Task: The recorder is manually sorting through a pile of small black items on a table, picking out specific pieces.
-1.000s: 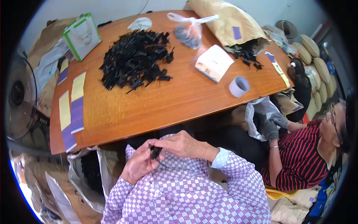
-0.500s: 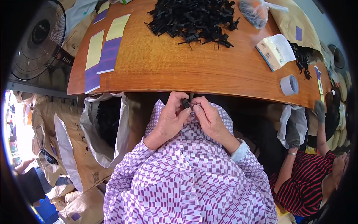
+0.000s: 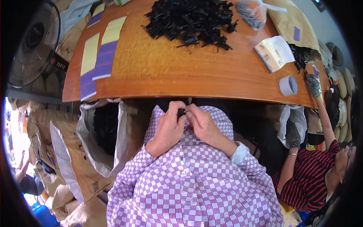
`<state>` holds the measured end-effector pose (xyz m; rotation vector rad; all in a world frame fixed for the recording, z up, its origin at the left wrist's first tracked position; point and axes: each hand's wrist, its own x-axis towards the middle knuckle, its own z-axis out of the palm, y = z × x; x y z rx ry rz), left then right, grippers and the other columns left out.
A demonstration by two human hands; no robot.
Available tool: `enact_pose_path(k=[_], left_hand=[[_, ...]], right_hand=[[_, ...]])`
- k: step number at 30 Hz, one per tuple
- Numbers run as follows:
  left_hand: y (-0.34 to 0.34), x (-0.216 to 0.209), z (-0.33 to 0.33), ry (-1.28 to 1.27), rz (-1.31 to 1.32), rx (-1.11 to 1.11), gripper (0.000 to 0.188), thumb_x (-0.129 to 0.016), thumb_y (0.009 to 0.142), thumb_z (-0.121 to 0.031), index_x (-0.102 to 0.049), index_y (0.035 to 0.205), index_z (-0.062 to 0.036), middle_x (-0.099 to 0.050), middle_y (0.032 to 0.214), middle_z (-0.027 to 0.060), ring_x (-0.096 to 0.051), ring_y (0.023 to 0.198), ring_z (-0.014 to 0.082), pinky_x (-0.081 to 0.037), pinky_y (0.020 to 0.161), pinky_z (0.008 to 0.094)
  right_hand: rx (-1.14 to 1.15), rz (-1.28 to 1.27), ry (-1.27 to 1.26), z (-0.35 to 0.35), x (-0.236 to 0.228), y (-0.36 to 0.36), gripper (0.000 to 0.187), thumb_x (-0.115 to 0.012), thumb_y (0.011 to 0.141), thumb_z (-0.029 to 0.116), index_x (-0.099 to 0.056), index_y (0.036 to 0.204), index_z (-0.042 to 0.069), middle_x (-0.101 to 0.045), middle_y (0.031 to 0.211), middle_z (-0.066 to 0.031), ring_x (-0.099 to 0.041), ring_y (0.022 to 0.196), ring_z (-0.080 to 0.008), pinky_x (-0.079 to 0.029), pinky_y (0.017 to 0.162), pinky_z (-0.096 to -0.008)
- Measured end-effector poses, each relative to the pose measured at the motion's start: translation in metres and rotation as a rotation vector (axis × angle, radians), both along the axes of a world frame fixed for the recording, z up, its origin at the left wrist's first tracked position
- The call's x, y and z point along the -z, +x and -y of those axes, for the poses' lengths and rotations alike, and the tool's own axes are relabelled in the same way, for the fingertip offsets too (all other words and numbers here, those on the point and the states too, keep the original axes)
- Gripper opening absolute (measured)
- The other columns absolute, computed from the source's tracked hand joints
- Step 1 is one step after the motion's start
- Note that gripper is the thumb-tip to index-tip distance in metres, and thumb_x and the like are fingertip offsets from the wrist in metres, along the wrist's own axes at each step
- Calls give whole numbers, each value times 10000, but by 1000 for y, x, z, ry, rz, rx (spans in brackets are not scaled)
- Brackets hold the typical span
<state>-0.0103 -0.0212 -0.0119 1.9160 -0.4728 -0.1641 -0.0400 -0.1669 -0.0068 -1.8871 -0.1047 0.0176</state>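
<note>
Between my two hands, just off the table's near edge, sits a small black plastic part (image 3: 182,112), mostly covered by my fingers. My left hand (image 3: 169,124) is closed, pinching the part between thumb and forefinger. Pressed against its other side are the thumb and fingertips of my right hand (image 3: 204,123), which is closed too. The part's exact shape cannot be made out. Straight ahead on the table, a large heap of similar black parts (image 3: 189,19) lies loose.
The wooden table (image 3: 151,79) carries purple-and-yellow paper strips (image 3: 107,56), a tape roll (image 3: 288,86), an opened small box (image 3: 273,53) and a plastic bag (image 3: 252,14). An open sack (image 3: 82,130) holds black pieces at left. A co-worker's gloved hand (image 3: 312,85) reaches onto the table's right end.
My fingers have closed further over the black part, and less of it shows. The co-worker's gloved hand has moved up onto the table toward the black pieces there. The view has shifted slightly.
</note>
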Motion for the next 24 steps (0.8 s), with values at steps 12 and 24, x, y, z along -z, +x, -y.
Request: enact_pose_path(k=[12,24], left_hand=[[6,-33,11,-683,-493,0,214,-479,913,-8,-438,1101,-102,-570,871,64,-513,657,111,-426,588,217],[3,-23,16,-785,-970,247,374,-488,944,-115,-434,1311,-61,-605,972,85,-574,734,148,-456,586,222]], right_hand=[[121,6,371,13,15,-5,218,-458,964,127,-459,1157,26,-535,771,-32,-509,675,-88,-417,607,-228],[48,-114,887,33,23,-7,149,-529,941,125,-528,1067,46,-592,785,4,-463,554,-19,-350,483,-155]])
